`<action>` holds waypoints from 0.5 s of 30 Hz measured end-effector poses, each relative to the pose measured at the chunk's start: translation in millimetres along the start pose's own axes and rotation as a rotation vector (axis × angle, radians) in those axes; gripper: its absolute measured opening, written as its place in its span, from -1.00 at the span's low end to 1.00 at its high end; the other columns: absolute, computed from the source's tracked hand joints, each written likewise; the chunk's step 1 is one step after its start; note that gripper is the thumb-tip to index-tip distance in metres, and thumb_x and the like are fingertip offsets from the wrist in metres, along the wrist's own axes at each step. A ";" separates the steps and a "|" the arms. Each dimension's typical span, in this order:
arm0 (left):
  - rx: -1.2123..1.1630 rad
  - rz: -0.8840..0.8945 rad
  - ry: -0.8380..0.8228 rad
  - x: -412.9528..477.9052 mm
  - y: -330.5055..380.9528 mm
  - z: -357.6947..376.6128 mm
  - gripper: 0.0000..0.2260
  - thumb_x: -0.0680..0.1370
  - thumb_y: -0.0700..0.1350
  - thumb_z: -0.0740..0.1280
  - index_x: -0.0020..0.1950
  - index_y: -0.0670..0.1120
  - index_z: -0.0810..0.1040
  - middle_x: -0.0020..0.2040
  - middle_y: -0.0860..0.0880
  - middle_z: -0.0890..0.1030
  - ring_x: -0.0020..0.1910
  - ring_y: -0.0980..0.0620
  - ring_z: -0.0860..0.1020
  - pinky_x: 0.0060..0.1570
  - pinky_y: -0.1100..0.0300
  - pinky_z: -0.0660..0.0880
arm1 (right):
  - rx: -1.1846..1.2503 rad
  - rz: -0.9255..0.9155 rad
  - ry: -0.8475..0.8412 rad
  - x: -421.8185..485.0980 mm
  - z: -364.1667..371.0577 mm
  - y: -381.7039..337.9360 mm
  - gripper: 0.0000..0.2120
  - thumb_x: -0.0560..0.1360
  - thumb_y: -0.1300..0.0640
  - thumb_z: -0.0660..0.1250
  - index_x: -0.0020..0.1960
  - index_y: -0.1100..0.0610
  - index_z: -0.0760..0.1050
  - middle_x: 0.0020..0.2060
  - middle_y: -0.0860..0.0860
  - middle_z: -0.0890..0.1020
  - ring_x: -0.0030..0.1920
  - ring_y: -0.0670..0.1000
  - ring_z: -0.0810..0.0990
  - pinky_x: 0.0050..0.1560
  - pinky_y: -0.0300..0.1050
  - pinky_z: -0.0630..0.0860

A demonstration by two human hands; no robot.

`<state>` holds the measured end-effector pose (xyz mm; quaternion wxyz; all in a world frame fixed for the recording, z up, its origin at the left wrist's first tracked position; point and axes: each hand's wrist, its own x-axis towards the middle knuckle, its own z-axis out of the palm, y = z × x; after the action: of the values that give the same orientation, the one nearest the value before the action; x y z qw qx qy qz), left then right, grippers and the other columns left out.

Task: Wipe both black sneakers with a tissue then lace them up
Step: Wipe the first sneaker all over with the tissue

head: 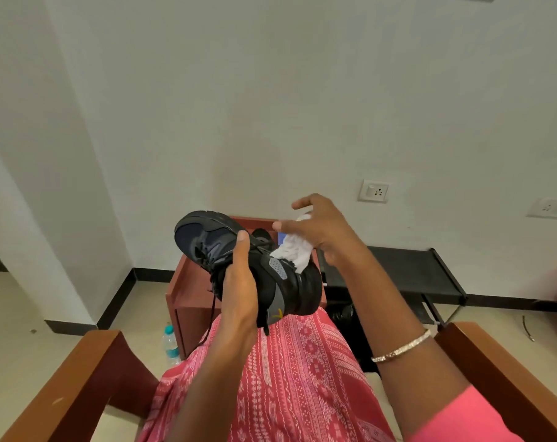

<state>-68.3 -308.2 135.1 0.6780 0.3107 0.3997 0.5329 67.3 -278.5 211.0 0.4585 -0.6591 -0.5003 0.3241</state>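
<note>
— What does the left hand (239, 291) do?
— It grips the sneaker (290, 282) around the middle, with the thumb (242, 242) lying up along the side. The sneaker is in the air above the lap (286, 378), toe toward 10 o'clock, heel toward 4 o'clock.
— And the right hand (322, 232)?
— It is at 2 o'clock from the left one. It holds a bunched white tissue (291, 250) and presses it on the sneaker near the heel. Two fingers (282, 224) stretch out toward 9 o'clock, and a bit of white shows between them. How the hidden fingers lie, I cannot tell.
— Is the sneaker laced?
— A lace (211, 314) hangs loose from it toward 6 o'clock. More I cannot see, because the left hand covers that part.
— What is around?
— On the right forearm there is a thin bangle (401, 346). Behind the sneaker stands a red-brown table (188, 282) with a raised rim. A dark thing (262, 234) lies on it, mostly hidden, so I cannot say if it is the second sneaker. At 7 o'clock from the table a bottle (170, 344) stands on the floor (15, 314). At 3 o'clock from the table a low black rack (414, 272) stands against the wall (271, 106). A socket (373, 190) is on the wall at 12 o'clock from the left end of the rack. Two wooden chair arms (79, 378) frame the lap, at 8 and 4 o'clock.
</note>
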 end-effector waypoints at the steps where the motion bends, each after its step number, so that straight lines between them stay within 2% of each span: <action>1: 0.003 0.005 0.004 0.3 0.8 -0.3 -0.31 0.28 0.48 0.39 0.18 0.00 0.68 0.12 -0.07 0.71 0.14 -0.10 0.67 0.28 -0.15 0.49 | 0.021 -0.007 0.024 -1.8 1.6 4.5 -0.52 0.33 0.10 0.62 0.14 0.07 0.47 0.07 0.06 0.53 -0.05 0.00 0.58 -0.15 -0.13 0.57; 4: -0.004 0.016 -0.023 4.4 1.7 -4.8 -0.38 0.29 0.39 0.46 0.11 -0.06 0.71 0.13 -0.14 0.70 0.15 -0.19 0.66 0.31 -0.23 0.47 | 0.159 -0.098 0.146 -17.7 5.1 7.2 -0.63 0.33 -0.02 0.59 0.00 -0.03 0.48 -0.02 0.06 0.61 -0.04 0.11 0.66 -0.24 -0.07 0.52; 5: -0.014 0.027 -0.039 5.1 2.0 -6.8 -0.43 0.32 0.34 0.47 0.10 -0.07 0.72 0.13 -0.16 0.70 0.16 -0.20 0.65 0.32 -0.23 0.46 | 0.153 -0.135 0.132 -24.7 5.8 7.1 -0.70 0.35 -0.03 0.57 -0.03 -0.05 0.51 -0.04 0.03 0.64 -0.04 0.07 0.68 -0.22 -0.06 0.56; 7: -0.020 0.057 -0.065 4.2 3.1 -9.0 -0.55 0.38 0.23 0.44 0.08 -0.07 0.73 0.12 -0.19 0.70 0.17 -0.22 0.64 0.32 -0.23 0.46 | -0.002 -0.233 0.001 -42.1 7.4 5.6 -0.86 0.45 0.00 0.51 -0.02 -0.03 0.61 -0.08 -0.09 0.68 -0.08 -0.11 0.67 -0.13 -0.18 0.59; 9: -0.034 0.075 -0.080 4.4 2.2 -9.5 -0.60 0.41 0.18 0.42 0.07 -0.06 0.73 0.11 -0.20 0.70 0.18 -0.20 0.64 0.30 -0.20 0.48 | -0.280 -0.347 -0.138 -57.7 13.8 7.5 -0.87 0.55 -0.01 0.40 0.06 -0.04 0.66 -0.02 -0.15 0.67 -0.07 -0.19 0.60 -0.08 -0.31 0.50; 11: -0.092 0.077 -0.095 5.3 2.2 -9.2 -0.70 0.46 0.14 0.42 0.01 -0.05 0.74 0.04 -0.16 0.71 0.12 -0.13 0.65 0.20 -0.07 0.54 | -0.535 -0.488 -0.138 -65.0 23.2 13.5 -0.75 0.62 -0.08 0.24 0.19 -0.06 0.61 0.09 -0.11 0.64 0.10 -0.11 0.55 0.15 -0.13 0.49; 12: -0.128 0.074 -0.101 5.3 3.4 -8.6 -0.72 0.53 0.12 0.38 -0.01 -0.07 0.73 0.00 -0.13 0.72 0.08 -0.09 0.67 0.11 0.02 0.56 | -0.596 -0.515 -0.142 -68.3 26.3 14.7 -0.69 0.65 -0.10 0.16 0.27 -0.05 0.57 0.18 -0.08 0.62 0.26 -0.05 0.50 0.36 0.01 0.38; 13: -0.149 0.073 -0.109 3.8 5.4 -7.6 -0.69 0.60 0.11 0.29 0.03 -0.09 0.70 0.00 -0.11 0.73 0.06 -0.05 0.68 0.05 0.10 0.56 | -0.607 -0.501 -0.164 -71.9 27.6 15.4 -0.63 0.68 -0.10 0.10 0.38 -0.02 0.49 0.32 -0.06 0.55 0.43 -0.03 0.37 0.53 0.06 0.16; 14: -0.150 0.072 -0.123 0.1 8.2 -6.2 -0.64 0.64 0.12 0.22 0.09 -0.11 0.67 0.04 -0.11 0.72 0.07 -0.04 0.69 0.04 0.12 0.55 | -0.600 -0.475 -0.185 -77.1 27.8 16.5 -0.58 0.70 -0.10 0.05 0.48 0.01 0.38 0.43 -0.06 0.46 0.53 -0.06 0.23 0.59 0.03 -0.08; 15: -0.141 0.073 -0.134 -4.3 10.8 -4.9 -0.59 0.66 0.14 0.17 0.14 -0.12 0.65 0.09 -0.13 0.72 0.10 -0.05 0.68 0.07 0.11 0.54 | -0.603 -0.466 -0.193 -82.9 27.3 18.3 -0.54 0.70 -0.10 0.02 0.54 0.03 0.30 0.49 -0.06 0.38 0.57 -0.09 0.13 0.57 -0.01 -0.22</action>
<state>-78.1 -309.8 142.7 0.7037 0.3114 0.3033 0.5620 25.7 -351.6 181.3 0.2564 -0.5994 -0.7502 0.1105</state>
